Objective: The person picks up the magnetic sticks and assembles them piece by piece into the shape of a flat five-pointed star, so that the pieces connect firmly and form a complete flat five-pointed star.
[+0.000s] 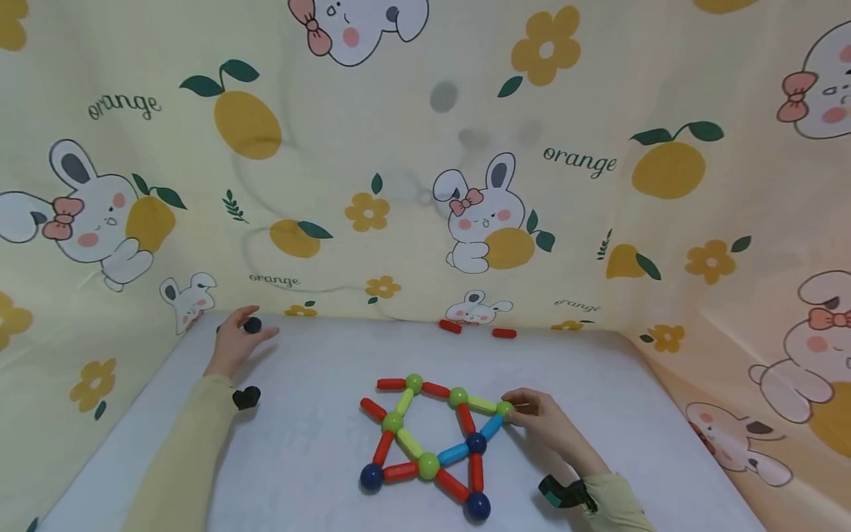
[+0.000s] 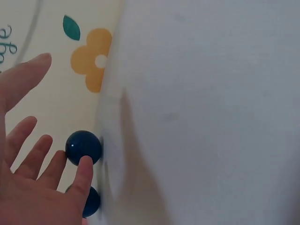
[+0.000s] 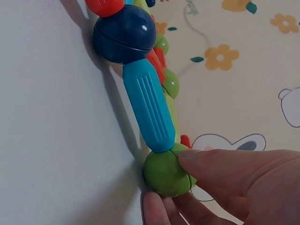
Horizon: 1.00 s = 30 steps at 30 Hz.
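At the far left of the table, my left hand (image 1: pixel 233 347) reaches to a dark blue ball (image 1: pixel 253 325). The left wrist view shows that ball (image 2: pixel 83 146) against straight, spread fingers, the thumb well away from it. A second blue ball (image 2: pixel 93 202) is partly hidden behind the hand. My right hand (image 1: pixel 541 421) pinches a green ball (image 3: pixel 166 173) between thumb and fingers. This ball is the right corner of a flat frame of red, green and blue rods joined by balls. A blue rod (image 3: pixel 147 105) links it to a navy ball (image 3: pixel 124 35).
Two loose red rods (image 1: pixel 450 326) lie at the table's back edge, by the patterned cloth backdrop (image 1: pixel 399 244). Two red rods (image 1: pixel 391 384) stick out of the frame's left side with free ends. White table surface (image 1: pixel 306 443) lies between the left arm and the frame.
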Motion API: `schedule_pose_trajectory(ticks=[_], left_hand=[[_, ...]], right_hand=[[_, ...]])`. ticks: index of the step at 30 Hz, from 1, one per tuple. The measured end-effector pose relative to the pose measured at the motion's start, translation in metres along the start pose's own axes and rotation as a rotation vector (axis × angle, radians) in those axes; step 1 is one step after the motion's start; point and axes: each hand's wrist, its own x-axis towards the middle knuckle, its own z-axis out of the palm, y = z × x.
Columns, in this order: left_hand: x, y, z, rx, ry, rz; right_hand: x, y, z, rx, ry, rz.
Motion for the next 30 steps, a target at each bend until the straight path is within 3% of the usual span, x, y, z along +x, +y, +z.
schedule_pose_trajectory(ticks=[5,12,18,24,30], left_hand=[[0.002,-0.003,-0.002,0.012,0.001,-0.048],[0.000,-0.004,-0.002,0.061,-0.099,-0.010],[0.002,-0.005,0.008,0.056,-0.161,0.027],[-0.009,-0.008,0.020,0.080,-0.233,0.032],[-0.025,-0.002,0.031,0.113,-0.230,0.082]], right_hand=[[-0.001,-0.001,0.003,-0.003,0.002,0.000],[-0.002,-0.004,0.003,-0.013,0.006,0.005],[-0.003,-0.007,0.002,-0.015,0.011,0.008],[-0.004,-0.005,0.002,-0.001,0.009,-0.001],[-0.003,-0.002,0.002,-0.002,0.011,-0.002]])
